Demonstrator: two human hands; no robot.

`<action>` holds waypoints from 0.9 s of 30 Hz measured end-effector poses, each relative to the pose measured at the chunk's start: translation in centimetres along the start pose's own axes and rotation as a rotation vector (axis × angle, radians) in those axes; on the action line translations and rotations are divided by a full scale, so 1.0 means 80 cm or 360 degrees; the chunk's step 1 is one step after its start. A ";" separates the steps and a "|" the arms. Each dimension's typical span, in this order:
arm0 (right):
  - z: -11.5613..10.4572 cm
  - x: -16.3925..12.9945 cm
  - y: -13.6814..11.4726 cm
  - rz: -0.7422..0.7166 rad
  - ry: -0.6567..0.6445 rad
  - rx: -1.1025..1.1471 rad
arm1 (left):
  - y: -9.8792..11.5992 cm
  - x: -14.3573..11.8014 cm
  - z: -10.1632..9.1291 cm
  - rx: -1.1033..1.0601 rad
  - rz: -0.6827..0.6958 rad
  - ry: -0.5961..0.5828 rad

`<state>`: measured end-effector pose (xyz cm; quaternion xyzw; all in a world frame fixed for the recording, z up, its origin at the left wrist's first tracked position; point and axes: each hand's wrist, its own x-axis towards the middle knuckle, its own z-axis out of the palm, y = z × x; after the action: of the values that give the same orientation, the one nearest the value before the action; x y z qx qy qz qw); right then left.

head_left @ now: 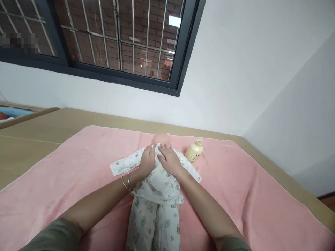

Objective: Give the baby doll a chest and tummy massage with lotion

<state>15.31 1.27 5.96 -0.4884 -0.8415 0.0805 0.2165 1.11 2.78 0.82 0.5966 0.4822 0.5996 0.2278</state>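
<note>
A baby doll lies on its back, its bald head point(161, 138) pointing away from me. It wears a white printed top point(161, 188) and matching trousers point(154, 223), with both sleeves spread out sideways. My left hand point(148, 159) rests on the left side of the upper chest, fingers stretched toward the neck. On the other side, my right hand point(170, 160) lies flat on the top, with its fingers extended near the collar. Neither hand grips anything. My hands partly cover the collar and shoulders, and the doll's face cannot be made out.
A cream pump bottle point(194, 151) stands just right of the doll's shoulder. Under everything spreads a pink blanket point(222, 188) on a tan surface point(70, 120). A white wall point(209, 87) and a barred window point(117, 38) rise behind. Blue cloth point(15, 112) shows at far left.
</note>
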 end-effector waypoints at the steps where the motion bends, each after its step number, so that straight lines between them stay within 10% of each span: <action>1: -0.001 0.000 0.001 0.0130 0.0010 -0.0010 | 0.001 -0.001 -0.001 -0.0010 0.0002 -0.0005; 5: 0.004 -0.014 -0.017 0.0413 0.0023 -0.0182 | 0.005 -0.003 -0.006 -0.0058 -0.0040 -0.0001; 12: 0.002 -0.018 -0.019 -0.0222 -0.0167 -0.0109 | 0.010 -0.005 -0.011 -0.0074 -0.0058 -0.0013; 19: -0.001 -0.011 -0.011 0.0404 0.0002 -0.0254 | 0.010 -0.003 -0.014 0.0106 0.0019 -0.0042; 27: 0.016 -0.034 -0.052 0.0032 -0.0083 -0.0209 | 0.005 0.000 -0.017 0.0212 0.0053 -0.0138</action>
<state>12.66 -3.07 5.45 -0.5077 -0.8453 0.0400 0.1613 -0.01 2.22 1.42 0.6437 0.5009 0.5435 0.1982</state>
